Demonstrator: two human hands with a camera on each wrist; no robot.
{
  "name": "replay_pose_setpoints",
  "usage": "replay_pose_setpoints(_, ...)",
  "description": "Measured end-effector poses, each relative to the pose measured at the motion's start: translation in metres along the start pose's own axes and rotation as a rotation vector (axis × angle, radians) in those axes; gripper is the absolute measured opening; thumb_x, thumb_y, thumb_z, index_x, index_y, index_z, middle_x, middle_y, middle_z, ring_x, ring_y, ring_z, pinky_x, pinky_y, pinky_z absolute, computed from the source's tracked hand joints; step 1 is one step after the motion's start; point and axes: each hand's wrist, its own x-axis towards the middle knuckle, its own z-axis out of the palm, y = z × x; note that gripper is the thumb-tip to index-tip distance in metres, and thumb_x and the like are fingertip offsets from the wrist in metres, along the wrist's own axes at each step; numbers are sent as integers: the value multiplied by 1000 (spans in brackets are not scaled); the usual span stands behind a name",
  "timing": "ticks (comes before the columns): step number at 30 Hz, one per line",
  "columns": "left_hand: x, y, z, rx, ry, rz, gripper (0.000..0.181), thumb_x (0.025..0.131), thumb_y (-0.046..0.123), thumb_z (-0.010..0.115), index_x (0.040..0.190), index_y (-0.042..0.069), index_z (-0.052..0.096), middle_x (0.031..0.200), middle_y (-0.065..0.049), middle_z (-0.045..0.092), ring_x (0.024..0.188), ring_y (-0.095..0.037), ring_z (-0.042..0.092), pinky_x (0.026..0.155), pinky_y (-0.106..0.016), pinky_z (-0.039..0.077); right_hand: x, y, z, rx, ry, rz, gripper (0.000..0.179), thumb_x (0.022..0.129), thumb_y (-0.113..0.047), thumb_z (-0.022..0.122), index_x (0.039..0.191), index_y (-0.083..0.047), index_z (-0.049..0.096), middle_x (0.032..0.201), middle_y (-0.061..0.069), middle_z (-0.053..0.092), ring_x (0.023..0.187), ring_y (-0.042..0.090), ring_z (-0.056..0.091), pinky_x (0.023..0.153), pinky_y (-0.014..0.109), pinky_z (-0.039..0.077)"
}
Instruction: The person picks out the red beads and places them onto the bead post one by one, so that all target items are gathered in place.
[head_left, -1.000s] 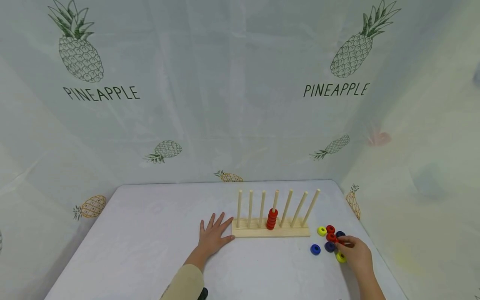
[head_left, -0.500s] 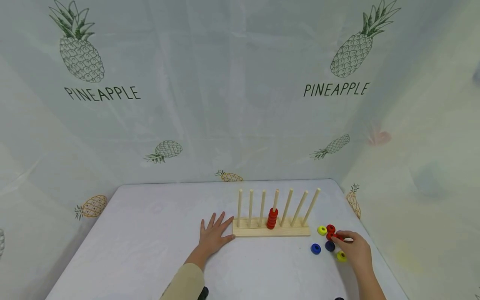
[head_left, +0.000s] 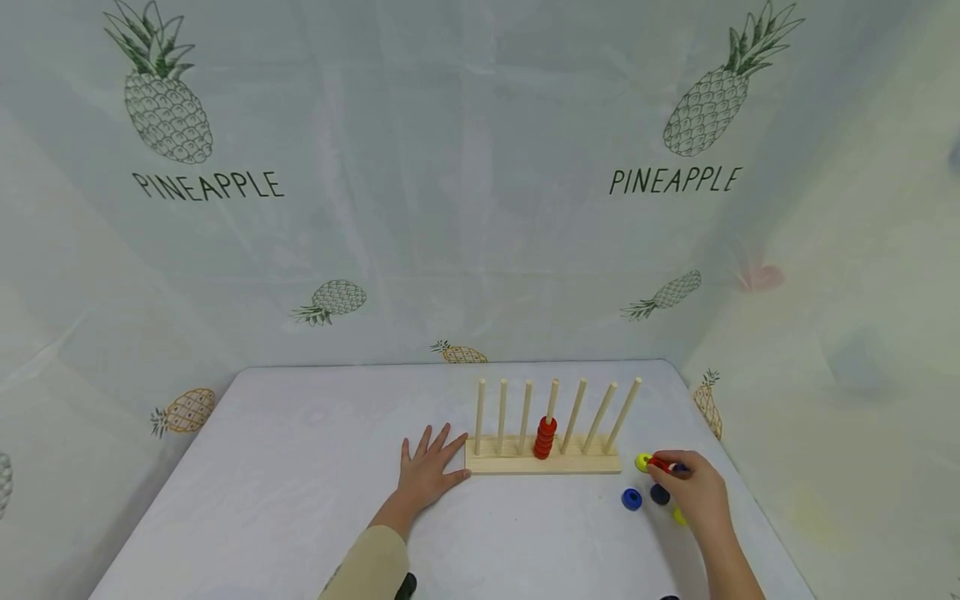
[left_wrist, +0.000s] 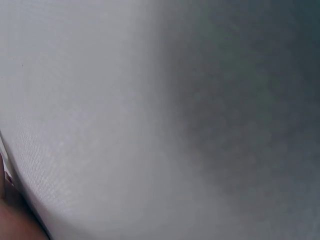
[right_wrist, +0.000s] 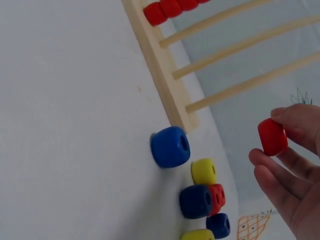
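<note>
In the head view a pale wooden peg rack (head_left: 542, 465) stands on the table, its fourth peg carrying a stack of several red beads (head_left: 545, 438). My left hand (head_left: 429, 481) lies flat with spread fingers, thumb and index finger touching the rack's left end. Only a sliver of that hand shows at the lower left of the left wrist view. To the right of the rack, my right hand (head_left: 696, 492) pinches one red bead (right_wrist: 273, 137) between thumb and fingers, raised above the table. Below it lie a blue bead (right_wrist: 170, 147), a dark blue bead (right_wrist: 195, 201) and a yellow bead (right_wrist: 203, 171).
More loose beads lie close by: a red bead (right_wrist: 217, 197) partly hidden, another dark blue bead (right_wrist: 218, 225) and a second yellow bead (right_wrist: 197, 235). White cloth covers the table (head_left: 300, 483). A pineapple-print curtain (head_left: 480, 208) hangs behind. Something dark (head_left: 670, 597) shows at the bottom edge.
My right hand has taken a red bead from the loose group and moved slightly left and up with it. The left hand and the rack have stayed put.
</note>
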Motion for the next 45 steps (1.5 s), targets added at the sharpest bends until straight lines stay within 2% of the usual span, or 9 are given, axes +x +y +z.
replay_pose_setpoints(5,0,-1,2,-3,2,1,67,89,55,61,147,24,46,157,-10,31,144,-41,17,106,-72,3,-4,-13,-1,5,-16,-35,35,84,-21,78,112,-1,69,112,17,63,85,26,62,59,23,49)
replay_pose_setpoints(14,1,-1,2,5,2,-3,67,90,57,59,147,26,45,157,-10,30,145,-40,16,106,-72,4,-11,-34,-5,44,-45,-86,34,85,-20,77,113,-4,68,112,14,63,87,21,66,62,23,52)
replay_pose_setpoints(20,0,-3,1,-20,11,10,67,89,56,60,147,24,45,157,-12,30,144,-41,16,106,-72,2,-15,-47,-5,79,-33,-152,26,85,-19,78,106,-6,71,107,10,65,84,18,66,64,20,53)
replay_pose_setpoints(26,0,-4,2,-10,18,19,68,90,57,58,148,24,43,157,-13,29,144,-42,15,106,-71,0,-16,-57,-4,100,-49,-213,23,86,-15,76,106,-7,71,108,8,64,87,17,67,69,19,53)
replay_pose_setpoints(30,-1,-2,0,-33,30,23,67,89,54,62,146,22,47,156,-14,32,143,-44,17,105,-72,1,-18,-63,-4,102,-42,-266,21,84,-10,77,105,-8,71,106,5,64,87,16,67,70,18,53)
replay_pose_setpoints(36,-2,-2,1,-35,34,35,67,90,54,60,147,23,45,155,-15,32,143,-45,18,106,-72,1,-18,-75,-1,117,-26,-337,21,83,-5,77,103,-7,71,104,5,63,88,20,68,72,17,54)
replay_pose_setpoints(38,-2,-3,3,-35,43,40,67,89,54,62,146,22,46,155,-15,33,142,-45,19,105,-72,2,-18,-79,-1,128,-24,-348,21,82,-4,78,102,-7,71,104,6,63,89,22,68,72,18,54)
replay_pose_setpoints(45,1,-5,5,-14,15,16,68,89,58,59,148,26,44,157,-11,30,144,-41,16,106,-72,2,-17,-89,1,139,-24,-368,23,82,-3,78,104,-6,71,104,7,62,92,26,68,73,18,54)
